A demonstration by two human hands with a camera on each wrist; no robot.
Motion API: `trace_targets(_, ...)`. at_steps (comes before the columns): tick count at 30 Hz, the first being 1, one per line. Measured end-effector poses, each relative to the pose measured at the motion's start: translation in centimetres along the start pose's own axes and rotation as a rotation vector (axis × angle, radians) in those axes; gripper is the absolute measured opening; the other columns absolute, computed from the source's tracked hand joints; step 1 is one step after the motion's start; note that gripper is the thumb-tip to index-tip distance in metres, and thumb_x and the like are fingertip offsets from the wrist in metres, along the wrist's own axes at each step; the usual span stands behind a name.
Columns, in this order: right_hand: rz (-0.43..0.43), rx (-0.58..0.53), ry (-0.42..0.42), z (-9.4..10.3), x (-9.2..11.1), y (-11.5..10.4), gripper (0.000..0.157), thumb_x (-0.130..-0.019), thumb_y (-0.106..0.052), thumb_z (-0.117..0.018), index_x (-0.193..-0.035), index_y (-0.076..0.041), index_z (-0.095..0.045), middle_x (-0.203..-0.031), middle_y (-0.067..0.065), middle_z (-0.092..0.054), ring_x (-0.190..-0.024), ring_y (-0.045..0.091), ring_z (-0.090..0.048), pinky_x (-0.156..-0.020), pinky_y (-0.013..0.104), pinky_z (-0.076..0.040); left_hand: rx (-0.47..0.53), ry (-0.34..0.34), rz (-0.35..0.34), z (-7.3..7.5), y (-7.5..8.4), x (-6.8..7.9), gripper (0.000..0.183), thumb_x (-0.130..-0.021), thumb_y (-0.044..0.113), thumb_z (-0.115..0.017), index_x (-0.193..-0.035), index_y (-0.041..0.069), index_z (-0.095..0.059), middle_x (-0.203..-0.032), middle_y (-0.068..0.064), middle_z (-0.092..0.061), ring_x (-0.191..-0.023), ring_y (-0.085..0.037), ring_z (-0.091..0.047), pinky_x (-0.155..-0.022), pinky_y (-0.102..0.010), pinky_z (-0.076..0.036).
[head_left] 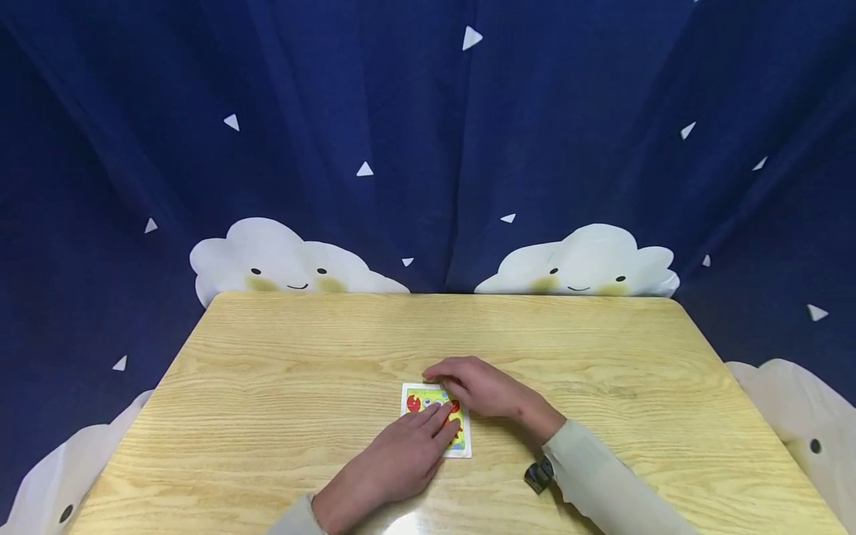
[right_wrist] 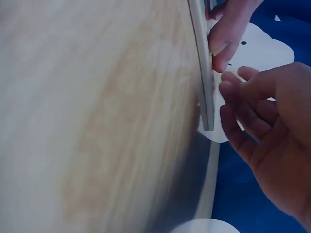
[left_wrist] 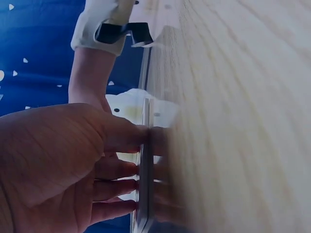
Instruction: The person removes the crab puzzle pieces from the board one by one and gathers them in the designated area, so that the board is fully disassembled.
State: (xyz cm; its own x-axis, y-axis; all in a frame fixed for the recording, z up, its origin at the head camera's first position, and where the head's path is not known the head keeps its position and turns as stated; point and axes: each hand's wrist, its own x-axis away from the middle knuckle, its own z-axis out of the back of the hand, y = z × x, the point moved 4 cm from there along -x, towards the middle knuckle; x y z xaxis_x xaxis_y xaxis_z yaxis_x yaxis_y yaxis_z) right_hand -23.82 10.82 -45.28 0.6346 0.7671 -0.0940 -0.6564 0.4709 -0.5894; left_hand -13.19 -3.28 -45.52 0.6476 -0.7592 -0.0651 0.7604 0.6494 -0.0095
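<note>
A small square picture board [head_left: 416, 397] lies flat on the table, white-edged, with a red crab on yellow-green. My left hand [head_left: 401, 455] reaches over its lower left part, fingers extended across the picture. In the left wrist view, the thumb and fingertips of that hand [left_wrist: 53, 160] touch the board's top face [left_wrist: 146, 194]. Over the board's upper right corner is my right hand [head_left: 487, 388], fingers loosely bent. The right wrist view shows this hand [right_wrist: 277, 126] holding nothing, its fingertips a little off the board [right_wrist: 206, 92]. Both hands hide much of the crab.
The light wood table [head_left: 301, 357] ends at a dark blue curtain [head_left: 414, 134] with white clouds and triangles. A small black device [head_left: 539, 474] sits by the right sleeve cuff [head_left: 568, 449].
</note>
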Motion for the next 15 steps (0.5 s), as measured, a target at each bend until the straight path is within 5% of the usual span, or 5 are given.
trace_targets(9, -0.038, -0.332, -0.070, -0.3, -1.4, 1.3, 0.030, -0.103, 0.005, -0.053, -0.127, -0.002, -0.069, -0.114, 0.003, -0.074, -0.102, 0.018, -0.068, -0.093, 0.030, -0.053, 0.008, -0.044, 0.022, -0.2, 0.3, -0.1, 0.047, -0.103, 0.018, -0.059, -0.148, 0.007, -0.054, -0.156, -0.014, -0.046, -0.142, -0.028, -0.045, -0.111, -0.038, -0.041)
trace_targets(15, -0.074, -0.418, -0.113, -0.2, -1.8, 2.0, 0.030, -0.103, 0.003, -0.053, -0.128, -0.001, -0.069, -0.115, 0.004, -0.074, -0.102, 0.018, -0.068, -0.093, 0.029, -0.053, 0.025, -0.086, 0.058, -0.4, 1.0, 0.1, 0.051, -0.104, 0.019, -0.055, -0.153, 0.005, -0.047, -0.160, -0.017, -0.040, -0.147, -0.030, -0.036, -0.115, -0.041, -0.036)
